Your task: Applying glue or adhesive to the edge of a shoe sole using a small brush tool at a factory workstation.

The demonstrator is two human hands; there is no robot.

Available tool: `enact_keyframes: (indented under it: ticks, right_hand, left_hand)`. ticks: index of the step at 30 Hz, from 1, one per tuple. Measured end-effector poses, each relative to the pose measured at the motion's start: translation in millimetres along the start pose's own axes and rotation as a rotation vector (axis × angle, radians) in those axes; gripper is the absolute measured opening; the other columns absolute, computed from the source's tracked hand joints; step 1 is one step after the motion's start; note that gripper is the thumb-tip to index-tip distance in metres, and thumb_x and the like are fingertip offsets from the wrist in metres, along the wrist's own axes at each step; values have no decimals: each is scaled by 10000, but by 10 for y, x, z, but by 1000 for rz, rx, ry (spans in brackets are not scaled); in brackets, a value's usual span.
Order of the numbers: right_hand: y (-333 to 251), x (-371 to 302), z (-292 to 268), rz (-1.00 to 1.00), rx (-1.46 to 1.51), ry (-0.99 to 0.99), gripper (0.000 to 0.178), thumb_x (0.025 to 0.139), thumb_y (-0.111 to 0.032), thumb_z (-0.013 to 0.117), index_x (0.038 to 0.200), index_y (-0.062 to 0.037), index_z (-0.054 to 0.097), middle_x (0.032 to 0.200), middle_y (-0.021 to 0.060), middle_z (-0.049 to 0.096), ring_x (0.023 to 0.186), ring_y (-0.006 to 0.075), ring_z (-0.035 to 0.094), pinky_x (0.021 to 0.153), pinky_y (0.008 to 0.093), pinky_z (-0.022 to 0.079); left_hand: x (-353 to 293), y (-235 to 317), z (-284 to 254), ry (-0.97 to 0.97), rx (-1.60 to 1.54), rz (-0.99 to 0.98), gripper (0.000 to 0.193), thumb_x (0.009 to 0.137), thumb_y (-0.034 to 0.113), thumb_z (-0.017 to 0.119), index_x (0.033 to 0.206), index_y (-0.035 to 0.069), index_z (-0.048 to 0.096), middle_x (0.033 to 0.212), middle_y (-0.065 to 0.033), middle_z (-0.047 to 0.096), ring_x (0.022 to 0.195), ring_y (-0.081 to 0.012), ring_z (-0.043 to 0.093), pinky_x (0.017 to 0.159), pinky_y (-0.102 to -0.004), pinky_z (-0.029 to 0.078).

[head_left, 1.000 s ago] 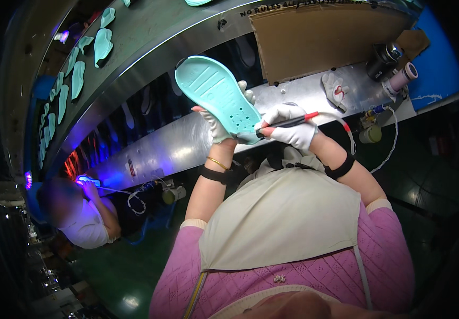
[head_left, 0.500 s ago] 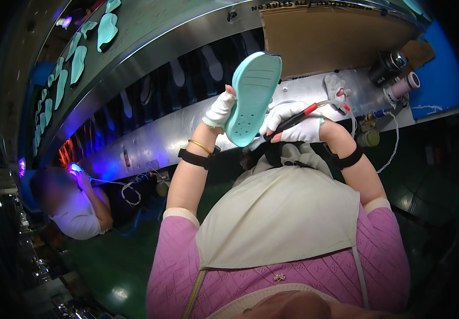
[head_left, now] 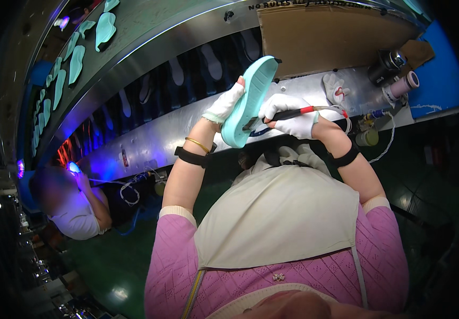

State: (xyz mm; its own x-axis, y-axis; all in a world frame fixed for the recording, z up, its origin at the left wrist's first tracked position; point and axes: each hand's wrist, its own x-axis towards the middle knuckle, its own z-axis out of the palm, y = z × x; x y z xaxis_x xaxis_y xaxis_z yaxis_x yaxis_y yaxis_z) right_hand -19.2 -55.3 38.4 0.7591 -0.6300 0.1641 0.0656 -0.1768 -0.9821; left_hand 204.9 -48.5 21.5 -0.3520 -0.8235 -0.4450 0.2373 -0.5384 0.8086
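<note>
A mint-green shoe sole (head_left: 252, 94) is raised above the bench, tilted, with its heel end toward me. My left hand (head_left: 226, 104), in a white fingerless glove, is closed around the sole's left side. The fingers behind the sole are hidden. In a similar glove, my right hand (head_left: 292, 118) grips a black and red pen-shaped tool (head_left: 292, 113) with a hose or cable trailing to the right. The tool points at the sole's lower right part, near a dark patch; whether its tip touches is too small to tell.
A metal bench (head_left: 157, 126) runs along the front. Dark slots with soles (head_left: 210, 61) lie behind it, and a belt (head_left: 134, 21) carries several mint soles. Cardboard (head_left: 320, 40), a white glove (head_left: 335, 87), a black flask (head_left: 386, 69) and a pink cup (head_left: 404, 84) lie right. A co-worker (head_left: 78, 207) sits left.
The sole has turned more edge-on and tilted to the right. My right hand has moved in against it, bringing the pen-shaped tool to its lower part.
</note>
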Motion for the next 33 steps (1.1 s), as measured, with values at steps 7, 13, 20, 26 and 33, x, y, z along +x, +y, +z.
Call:
enact_keyframes:
  ticks: [7,13,20,26,33]
  right_hand:
    - [-184,-33,-218,10,193,114,152,771,50,644,883,-39,594,986,54,626,888,114,585,794,251,473]
    - [-219,17,-163,30,304,399,153,793,21,646,925,-38,596,974,55,637,886,107,595,801,242,478]
    - [146,216,-167,20,211,685,98,797,-41,667,868,-36,600,822,14,633,751,72,583,699,218,469]
    - [153,254,-2,-123,152,617,91,795,-49,658,855,-49,589,814,13,629,772,70,585,702,211,467]
    - [-36,177,63,-70,-29,544,123,775,-107,680,853,-57,600,790,25,617,752,96,594,709,234,480]
  left_hand:
    - [-127,151,-121,93,-47,578,698,831,623,467,1304,112,416,1197,-94,534,1076,-182,537,930,-320,430]
    - [-282,60,-165,-2,-642,158,885,789,745,314,1320,43,407,1232,-180,524,1078,-335,549,964,-485,412]
    - [-181,-495,480,-138,-762,252,613,816,313,525,1326,13,365,1264,-201,492,1128,-350,513,995,-464,392]
    - [-9,-655,605,-162,-695,280,618,871,467,462,1316,47,372,1226,-155,512,1094,-285,536,924,-420,460]
    - [-40,-558,579,70,-720,348,667,892,604,324,1282,69,414,1211,-137,514,1053,-267,548,907,-392,467]
